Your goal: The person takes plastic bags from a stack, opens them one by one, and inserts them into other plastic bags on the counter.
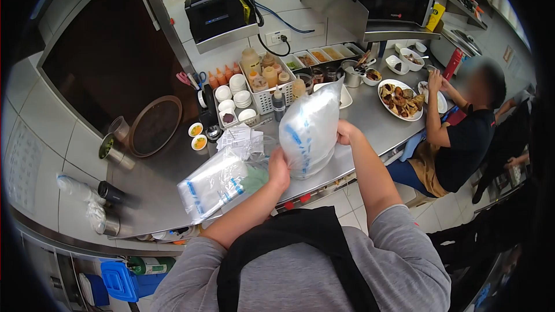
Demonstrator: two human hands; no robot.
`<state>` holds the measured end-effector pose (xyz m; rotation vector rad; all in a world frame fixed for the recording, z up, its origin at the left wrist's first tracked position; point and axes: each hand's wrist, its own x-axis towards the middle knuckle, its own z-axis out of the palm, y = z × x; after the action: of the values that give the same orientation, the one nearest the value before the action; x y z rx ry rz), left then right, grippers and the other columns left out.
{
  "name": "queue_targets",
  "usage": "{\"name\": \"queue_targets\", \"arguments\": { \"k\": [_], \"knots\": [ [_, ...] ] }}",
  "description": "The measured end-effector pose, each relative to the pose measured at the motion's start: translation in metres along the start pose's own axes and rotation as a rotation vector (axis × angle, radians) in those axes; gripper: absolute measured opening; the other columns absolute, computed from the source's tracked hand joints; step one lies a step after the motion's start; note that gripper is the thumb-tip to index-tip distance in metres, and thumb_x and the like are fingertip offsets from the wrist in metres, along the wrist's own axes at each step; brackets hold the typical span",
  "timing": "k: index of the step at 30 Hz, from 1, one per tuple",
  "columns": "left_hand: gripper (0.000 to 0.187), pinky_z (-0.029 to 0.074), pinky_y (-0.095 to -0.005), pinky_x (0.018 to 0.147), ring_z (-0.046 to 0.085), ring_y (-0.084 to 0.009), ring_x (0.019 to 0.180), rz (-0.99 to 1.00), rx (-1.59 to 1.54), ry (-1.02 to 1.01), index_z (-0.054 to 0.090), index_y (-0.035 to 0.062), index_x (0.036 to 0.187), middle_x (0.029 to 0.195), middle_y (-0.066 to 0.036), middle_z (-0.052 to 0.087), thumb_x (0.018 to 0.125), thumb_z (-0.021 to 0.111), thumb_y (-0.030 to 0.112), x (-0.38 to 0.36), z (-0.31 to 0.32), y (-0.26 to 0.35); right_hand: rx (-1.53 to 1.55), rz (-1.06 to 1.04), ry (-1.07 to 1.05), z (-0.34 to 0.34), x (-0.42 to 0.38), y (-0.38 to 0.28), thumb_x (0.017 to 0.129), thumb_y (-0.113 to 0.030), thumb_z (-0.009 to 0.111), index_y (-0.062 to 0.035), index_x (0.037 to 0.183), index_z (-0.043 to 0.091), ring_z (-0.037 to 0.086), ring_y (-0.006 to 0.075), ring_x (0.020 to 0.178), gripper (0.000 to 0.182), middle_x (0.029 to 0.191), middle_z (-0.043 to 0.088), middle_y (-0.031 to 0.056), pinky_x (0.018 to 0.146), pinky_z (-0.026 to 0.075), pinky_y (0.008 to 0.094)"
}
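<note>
A clear plastic bag (pixel 311 127) with blue print stands puffed up above the front edge of the steel counter. My left hand (pixel 278 167) is closed on its lower left side, while my right hand (pixel 346 132) pinches its right side. Whether anything is inside the bag I cannot make out. To the left of my left hand lies a flat stack of clear plastic bags (pixel 211 187) with the same blue print. Crumpled paper slips (pixel 240 140) rest just behind that stack.
A white basket of sauce bottles (pixel 272 101) and stacked white cups (pixel 243 99) stand at the back. On the right, a person (pixel 462 133) sits by a plate of browned food (pixel 400 100). A round tray (pixel 155 126) leans at the left, near two small orange-filled cups (pixel 199 142).
</note>
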<state>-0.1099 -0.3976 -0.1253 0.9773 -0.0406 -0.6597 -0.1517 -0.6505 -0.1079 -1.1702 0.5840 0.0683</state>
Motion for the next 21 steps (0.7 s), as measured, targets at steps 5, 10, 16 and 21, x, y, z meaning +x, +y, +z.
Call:
{"name": "queue_targets", "arguments": {
  "k": [5, 10, 16, 21],
  "knots": [
    [0.031, 0.047, -0.0347, 0.093, 0.059, -0.0204, 0.107, -0.055, -0.058, -0.014, 0.054, 0.0055, 0.119, 0.118, -0.007, 0.060, 0.100, 0.037, 0.022, 0.010, -0.030, -0.022, 0.170, -0.094, -0.191, -0.021, -0.025, 0.027, 0.095, -0.022, 0.056, -0.0001, 0.114, 0.057, 0.064, 0.0129, 0.078, 0.029, 0.099, 0.067, 0.0057, 0.071, 0.055, 0.0292],
    [0.032, 0.047, -0.0363, 0.095, 0.058, -0.0214, 0.110, -0.143, -0.057, -0.073, 0.053, 0.0047, 0.121, 0.119, -0.009, 0.060, 0.100, 0.037, 0.021, 0.021, -0.047, -0.021, 0.283, -0.150, -0.135, -0.020, -0.025, 0.044, 0.096, -0.020, 0.054, 0.0029, 0.116, 0.055, 0.062, 0.0109, 0.074, 0.031, 0.094, 0.065, 0.0047, 0.068, 0.054, 0.0281],
    [0.026, 0.056, -0.0343, 0.081, 0.064, -0.0191, 0.098, -0.376, 0.208, -0.252, 0.056, 0.0062, 0.116, 0.108, -0.007, 0.064, 0.099, 0.043, 0.022, 0.063, -0.025, 0.034, 0.269, -0.074, -0.147, -0.019, -0.029, 0.019, 0.096, -0.016, 0.053, 0.0023, 0.110, 0.057, 0.059, 0.0091, 0.068, 0.024, 0.087, 0.064, 0.0025, 0.063, 0.052, 0.0256],
    [0.021, 0.057, -0.0284, 0.069, 0.066, -0.0142, 0.082, -0.560, 0.091, -0.151, 0.058, 0.0069, 0.108, 0.097, -0.003, 0.066, 0.098, 0.048, 0.022, 0.102, -0.054, 0.004, 0.293, 0.004, -0.029, -0.027, 0.013, 0.045, 0.094, -0.012, 0.054, -0.0004, 0.107, 0.058, 0.060, 0.0107, 0.067, 0.018, 0.085, 0.064, 0.0026, 0.062, 0.053, 0.0274]
  ]
}}
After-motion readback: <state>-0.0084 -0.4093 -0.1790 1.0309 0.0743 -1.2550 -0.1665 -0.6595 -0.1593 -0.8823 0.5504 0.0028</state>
